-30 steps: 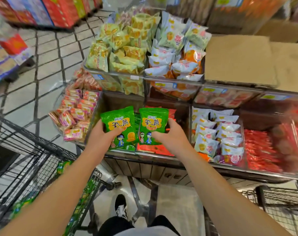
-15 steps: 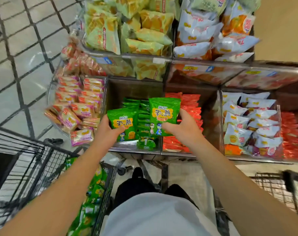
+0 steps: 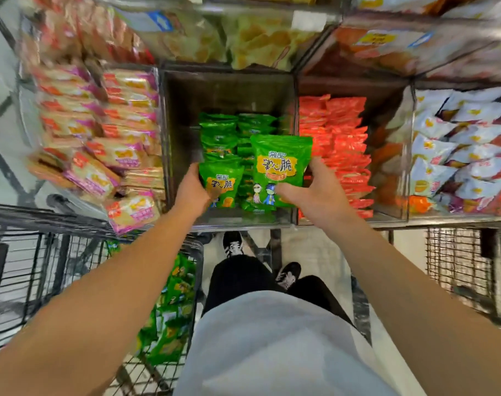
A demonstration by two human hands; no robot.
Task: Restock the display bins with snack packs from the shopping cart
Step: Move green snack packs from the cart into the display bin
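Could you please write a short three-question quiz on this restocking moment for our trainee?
1. True or false: each hand holds a green snack pack.
2. Which packs fill the bin directly right of the green bin? A) red B) blue C) black
3. Fill in: more green packs wait in the shopping ____ at lower left.

Key:
1. True: the left hand grips the lower pack and the right hand grips the raised pack.
2. A, the red packs.
3. cart, holding the spare packs.
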